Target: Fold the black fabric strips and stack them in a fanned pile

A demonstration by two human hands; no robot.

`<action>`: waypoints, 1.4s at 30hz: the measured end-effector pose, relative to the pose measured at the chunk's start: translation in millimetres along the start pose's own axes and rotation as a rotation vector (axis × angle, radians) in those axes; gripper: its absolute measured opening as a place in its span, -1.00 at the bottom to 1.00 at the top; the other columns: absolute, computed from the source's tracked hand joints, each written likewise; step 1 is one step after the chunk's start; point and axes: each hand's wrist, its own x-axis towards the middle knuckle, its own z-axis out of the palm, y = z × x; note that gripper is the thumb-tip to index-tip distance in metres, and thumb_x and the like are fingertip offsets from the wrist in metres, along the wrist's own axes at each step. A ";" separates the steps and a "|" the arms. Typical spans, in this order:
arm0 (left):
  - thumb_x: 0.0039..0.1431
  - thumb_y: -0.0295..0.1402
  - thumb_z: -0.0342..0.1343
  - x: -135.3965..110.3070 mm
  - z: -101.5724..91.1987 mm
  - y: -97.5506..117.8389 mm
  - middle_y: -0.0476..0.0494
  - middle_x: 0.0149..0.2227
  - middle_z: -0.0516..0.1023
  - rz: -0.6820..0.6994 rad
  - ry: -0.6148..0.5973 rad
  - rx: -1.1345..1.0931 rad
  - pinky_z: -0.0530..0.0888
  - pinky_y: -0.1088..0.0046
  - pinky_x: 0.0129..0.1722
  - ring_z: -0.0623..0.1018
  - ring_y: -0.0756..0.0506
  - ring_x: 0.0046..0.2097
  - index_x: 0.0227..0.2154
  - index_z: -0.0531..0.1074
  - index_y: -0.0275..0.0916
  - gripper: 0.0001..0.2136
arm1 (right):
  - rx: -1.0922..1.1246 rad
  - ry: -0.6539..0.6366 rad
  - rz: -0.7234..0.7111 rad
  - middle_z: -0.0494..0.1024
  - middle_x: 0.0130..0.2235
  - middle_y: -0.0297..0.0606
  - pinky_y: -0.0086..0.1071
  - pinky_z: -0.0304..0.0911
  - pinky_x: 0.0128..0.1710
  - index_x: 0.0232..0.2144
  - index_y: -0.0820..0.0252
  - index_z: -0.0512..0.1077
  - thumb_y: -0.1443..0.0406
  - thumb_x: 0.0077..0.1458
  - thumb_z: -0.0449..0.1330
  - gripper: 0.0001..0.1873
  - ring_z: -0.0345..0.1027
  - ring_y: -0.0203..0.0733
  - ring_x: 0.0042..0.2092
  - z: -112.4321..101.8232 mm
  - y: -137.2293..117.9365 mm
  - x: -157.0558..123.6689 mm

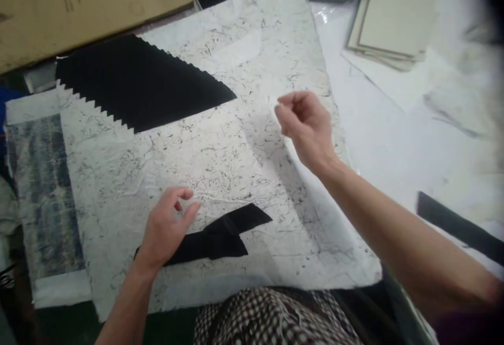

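Observation:
My left hand (167, 224) is above the near part of a white, black-speckled board (189, 161), thumb and forefinger curved with a gap between them. Beside and partly beneath it lie overlapping black strips (230, 227), whose left end the hand hides. Thin whitish strands show near its fingertips. My right hand (305, 124) is raised over the board's right side, thumb and fingers pinched together. Something pale and thin seems to be at its fingertips, too faint to name. Farther left on the board is a large black piece (145, 82) with zigzag edges.
A cardboard box (90, 9) stands at the far left. Stacked pale square cards (397, 19) lie on the white table (378, 140) at the upper right, near loose sheets. Another black strip (460, 227) is at the right. A dark, worn panel (45, 192) borders the board's left side.

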 end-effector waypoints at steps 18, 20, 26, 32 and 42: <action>0.29 -0.52 0.00 -53.9 11.4 -1.2 -0.11 -0.25 0.50 0.489 -0.393 0.166 0.26 0.02 0.12 0.42 -0.17 -0.05 -0.24 0.49 -0.17 -0.82 | -0.285 -0.822 -0.328 0.35 0.24 -0.04 -0.04 0.23 0.17 0.23 0.19 0.21 0.44 0.29 -0.02 -0.52 0.20 -0.05 0.23 35.9 1.3 -173.1; 0.29 -0.55 0.01 -57.3 3.2 -7.5 -0.13 -0.17 0.50 0.509 -0.365 0.082 0.28 0.07 0.13 0.39 -0.19 0.05 -0.26 0.49 -0.17 -0.81 | -0.304 -0.903 -0.411 0.27 0.30 -0.04 0.00 0.12 0.22 0.30 0.22 0.13 0.43 0.26 0.01 -0.44 0.07 -0.01 0.31 50.1 -1.8 -162.9; 0.29 -0.54 0.03 -81.0 -11.1 -33.0 -0.17 0.02 0.33 0.335 -0.334 -0.180 0.44 0.35 -0.04 0.39 -0.11 0.04 -0.19 0.54 -0.09 -0.75 | -0.292 -1.135 -0.505 0.45 0.11 0.00 -0.03 0.07 0.14 0.29 0.31 0.14 0.22 0.19 0.22 -0.31 0.18 0.06 0.17 86.6 -7.3 -143.6; 0.30 -0.47 0.06 -90.2 -10.7 -53.6 -0.20 -0.04 0.41 0.088 -0.376 -0.626 0.47 0.36 -0.07 0.48 -0.08 -0.07 -0.22 0.54 -0.15 -0.84 | -0.346 -1.180 -0.458 0.51 -0.23 -0.19 -0.20 0.13 -0.05 -0.17 0.23 0.46 0.17 0.27 0.18 -0.77 0.27 -0.10 -0.13 95.2 -8.5 -136.0; 0.23 -0.14 0.15 -71.9 -11.5 -34.8 -0.22 -0.10 0.54 -0.246 -0.510 -0.782 0.41 0.18 0.07 0.50 -0.22 0.00 -0.15 0.46 -0.22 -0.73 | -0.199 -1.156 -0.346 0.44 -0.43 -0.36 -0.25 0.17 -0.03 -0.34 0.20 0.40 0.19 0.36 0.06 -0.74 0.28 -0.26 -0.34 91.9 -13.9 -130.7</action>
